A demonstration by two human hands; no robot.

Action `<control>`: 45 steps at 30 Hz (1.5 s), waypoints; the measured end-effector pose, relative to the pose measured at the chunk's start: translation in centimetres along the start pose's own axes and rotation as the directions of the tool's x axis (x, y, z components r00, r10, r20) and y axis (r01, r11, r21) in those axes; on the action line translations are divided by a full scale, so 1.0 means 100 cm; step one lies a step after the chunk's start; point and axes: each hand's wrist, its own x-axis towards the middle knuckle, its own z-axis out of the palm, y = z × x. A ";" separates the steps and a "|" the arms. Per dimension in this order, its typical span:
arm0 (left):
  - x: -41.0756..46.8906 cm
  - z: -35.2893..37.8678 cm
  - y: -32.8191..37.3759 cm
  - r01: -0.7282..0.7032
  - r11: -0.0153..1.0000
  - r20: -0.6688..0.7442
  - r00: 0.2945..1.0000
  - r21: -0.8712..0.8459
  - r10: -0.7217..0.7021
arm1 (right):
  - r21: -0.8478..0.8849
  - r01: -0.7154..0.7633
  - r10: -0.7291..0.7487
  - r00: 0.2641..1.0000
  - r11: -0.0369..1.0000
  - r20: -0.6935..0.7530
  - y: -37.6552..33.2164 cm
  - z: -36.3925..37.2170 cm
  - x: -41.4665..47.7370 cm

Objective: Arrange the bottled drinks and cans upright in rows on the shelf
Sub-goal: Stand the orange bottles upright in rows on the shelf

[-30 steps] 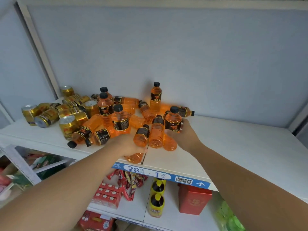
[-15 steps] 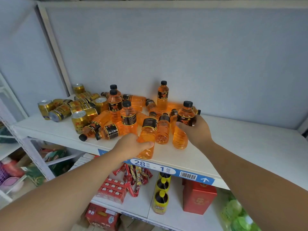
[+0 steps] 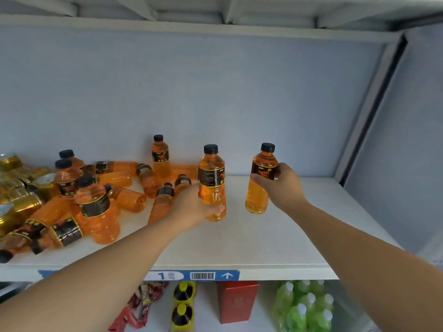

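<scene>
On the white shelf [image 3: 275, 236] my left hand [image 3: 191, 207] grips an upright orange bottle [image 3: 213, 185] with a black cap and black label, near mid-shelf. My right hand [image 3: 280, 183] holds a second upright orange bottle [image 3: 260, 185] a little to the right, its base at or just above the board. To the left lies a heap of orange bottles [image 3: 124, 178], most on their sides, a few standing [image 3: 160, 154]. Gold cans [image 3: 21, 188] are piled at the far left, some lying, some upright.
The shelf's right half is bare white board up to the grey side panel [image 3: 374, 116]. A blue price strip [image 3: 201, 275] runs along the front edge. The shelf below holds yellow-capped bottles [image 3: 183, 305], a red box [image 3: 236, 300], green bottles [image 3: 304, 305] and red snack packs [image 3: 139, 310].
Both hands have lifted a bottle out of the heap and carried it to the right, and the bottles now stand upright over the bare part. The camera has turned right and closer.
</scene>
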 end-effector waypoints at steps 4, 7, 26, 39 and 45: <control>0.053 0.064 0.028 -0.043 0.999 0.042 0.998 -0.030 0.044 | -0.005 -0.045 0.044 0.997 0.999 -0.067 0.044 -0.054 0.039; 0.093 0.112 0.052 -0.077 0.996 0.096 0.992 -0.049 0.082 | -0.022 -0.082 0.079 0.990 0.996 -0.119 0.079 -0.094 0.072; 0.248 0.282 0.088 -0.018 1.000 0.107 0.994 0.018 0.016 | -0.101 -0.137 0.120 0.980 0.985 -0.162 0.215 -0.150 0.221; 0.301 0.309 0.093 0.029 0.991 0.128 0.991 0.128 -0.046 | -0.140 -0.127 0.112 0.988 0.982 -0.110 0.238 -0.145 0.264; 0.306 0.308 0.092 0.037 0.990 0.144 0.988 0.137 -0.057 | -0.148 -0.136 0.122 0.987 0.980 -0.103 0.237 -0.142 0.269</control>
